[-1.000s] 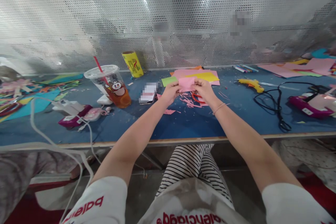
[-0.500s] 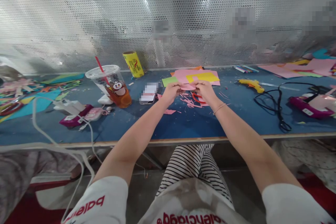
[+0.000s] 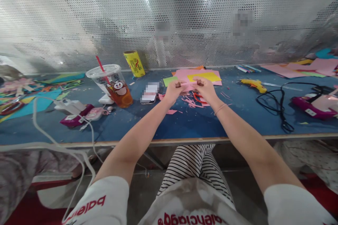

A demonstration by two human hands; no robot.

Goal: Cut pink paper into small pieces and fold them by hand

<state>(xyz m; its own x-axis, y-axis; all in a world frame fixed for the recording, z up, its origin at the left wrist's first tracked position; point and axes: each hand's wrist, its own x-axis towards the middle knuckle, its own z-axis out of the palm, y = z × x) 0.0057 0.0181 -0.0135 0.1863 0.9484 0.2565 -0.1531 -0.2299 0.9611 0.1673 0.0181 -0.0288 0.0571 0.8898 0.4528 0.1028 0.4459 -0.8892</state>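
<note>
Between both hands a small piece of pink paper is held just above the table, its ends pinched. My left hand grips the left end with fingers closed. At the right end my right hand pinches it between thumb and fingers. Under and in front of the hands lie thin pink paper scraps and the red handles of scissors, partly hidden by my right hand. Behind the hands is a stack of coloured sheets, with a yellow sheet on top of pink paper.
To the left stand a drink cup with a straw, a phone, a tilted yellow tube and a purple power strip with white cables. On the right lie a yellow glue gun, its black cord and another purple power strip.
The pink paper now looks like a narrower strip between my fingers, rolled or folded. My right fingers have shifted slightly upward; both arms are otherwise nearly still.
</note>
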